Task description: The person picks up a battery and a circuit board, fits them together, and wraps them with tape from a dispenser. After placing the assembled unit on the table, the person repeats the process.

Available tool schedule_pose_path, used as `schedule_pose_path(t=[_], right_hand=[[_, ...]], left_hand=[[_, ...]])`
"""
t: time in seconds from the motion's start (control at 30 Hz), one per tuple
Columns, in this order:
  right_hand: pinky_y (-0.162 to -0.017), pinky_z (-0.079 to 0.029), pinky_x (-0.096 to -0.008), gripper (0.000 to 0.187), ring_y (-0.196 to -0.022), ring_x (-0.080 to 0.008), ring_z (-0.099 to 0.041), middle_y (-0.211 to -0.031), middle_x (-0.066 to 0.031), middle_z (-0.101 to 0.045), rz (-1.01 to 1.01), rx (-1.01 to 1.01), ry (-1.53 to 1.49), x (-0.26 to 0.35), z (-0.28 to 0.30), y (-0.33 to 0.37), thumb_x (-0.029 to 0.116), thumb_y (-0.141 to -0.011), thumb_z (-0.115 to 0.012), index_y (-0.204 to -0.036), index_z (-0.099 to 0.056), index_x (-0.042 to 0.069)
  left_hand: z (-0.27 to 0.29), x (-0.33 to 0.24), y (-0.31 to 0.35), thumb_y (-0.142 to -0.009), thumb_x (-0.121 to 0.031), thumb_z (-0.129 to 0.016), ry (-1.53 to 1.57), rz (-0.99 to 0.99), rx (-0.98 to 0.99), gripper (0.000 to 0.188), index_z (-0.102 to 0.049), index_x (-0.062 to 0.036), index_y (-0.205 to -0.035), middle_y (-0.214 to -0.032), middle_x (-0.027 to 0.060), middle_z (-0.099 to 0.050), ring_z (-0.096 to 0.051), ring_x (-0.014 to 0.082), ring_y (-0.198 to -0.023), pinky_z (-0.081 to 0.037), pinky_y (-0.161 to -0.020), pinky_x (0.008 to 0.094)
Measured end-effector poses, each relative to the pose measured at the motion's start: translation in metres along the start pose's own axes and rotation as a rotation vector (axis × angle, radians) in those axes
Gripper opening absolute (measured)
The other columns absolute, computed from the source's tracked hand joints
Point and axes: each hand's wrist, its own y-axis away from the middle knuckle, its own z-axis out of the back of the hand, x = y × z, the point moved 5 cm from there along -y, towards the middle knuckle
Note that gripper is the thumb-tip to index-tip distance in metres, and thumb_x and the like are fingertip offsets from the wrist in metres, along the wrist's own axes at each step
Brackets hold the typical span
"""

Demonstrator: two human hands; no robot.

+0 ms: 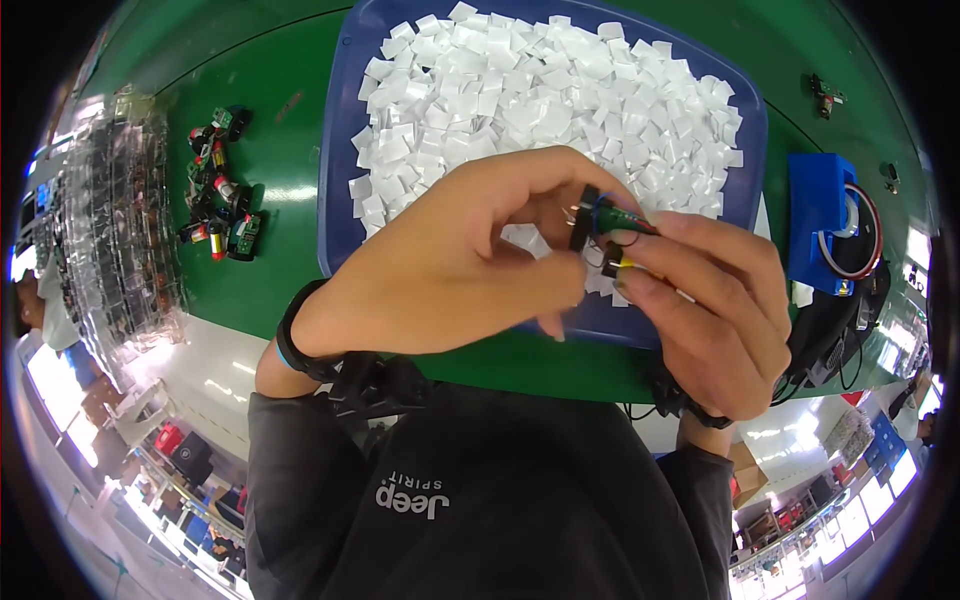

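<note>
Over the near side of a blue tray [342,130], my two hands meet on a small electronic assembly. My left hand [450,260] is closed around its black end piece [583,222], from which thin metal prongs stick out. A green circuit board [622,216] joins that piece, with thin wires beside it. My right hand [715,300] pinches the board and a small yellow cylinder with a black end [618,262]. My fingers hide part of the assembly. Behind my hands, small white square pieces [550,90] fill the tray in a heap.
Several similar assemblies [215,190] with green boards lie at left on the green table [285,220]. Stacked clear plastic trays [120,230] stand at the far left. A blue holder [815,205] with a roll sits at right, near a black bag [850,310]. Another small assembly [825,97] lies far right.
</note>
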Motion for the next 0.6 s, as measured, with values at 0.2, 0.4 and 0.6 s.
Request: schedule_pose_path(t=[0.2,0.4,0.6], right_hand=[[-0.073,-0.057,-0.0373,0.038,-0.087,-0.0346,-0.069,-0.093,-0.0207,-0.072,-0.077,-0.064,-0.090,-0.005,0.003,0.004,0.003,-0.071,-0.082,-0.100,-0.058,0.000],[-0.067,-0.059,-0.0308,0.030,-0.086,-0.0264,-0.071,-0.092,-0.0119,-0.074,-0.124,-0.128,-0.122,-0.007,0.001,0.004,0.002,-0.063,-0.081,-0.089,-0.066,0.005],[-0.070,-0.059,-0.0312,0.029,-0.090,-0.0251,-0.070,-0.094,-0.0114,-0.074,-0.168,-0.176,-0.101,-0.004,-0.001,0.007,0.001,-0.063,-0.082,-0.087,-0.066,0.006]], left_hand=[[-0.002,-0.011,0.003,-0.090,0.006,-0.055,-0.102,-0.100,-0.050,0.037,-0.054,0.0038,-0.127,-0.097,0.0090,-0.061,-0.062,0.0135,-0.082,-0.056,-0.064,0.0252],[0.001,-0.004,-0.003,-0.089,0.011,-0.052,-0.017,-0.003,0.025,0.038,-0.055,0.0047,-0.127,-0.104,0.0092,-0.059,-0.061,0.0137,-0.091,-0.058,-0.067,0.0261],[-0.004,0.002,0.000,-0.091,0.006,-0.058,-0.023,0.011,-0.045,0.037,-0.054,0.0050,-0.128,-0.109,0.0097,-0.059,-0.061,0.0150,-0.099,-0.061,-0.072,0.0288]])
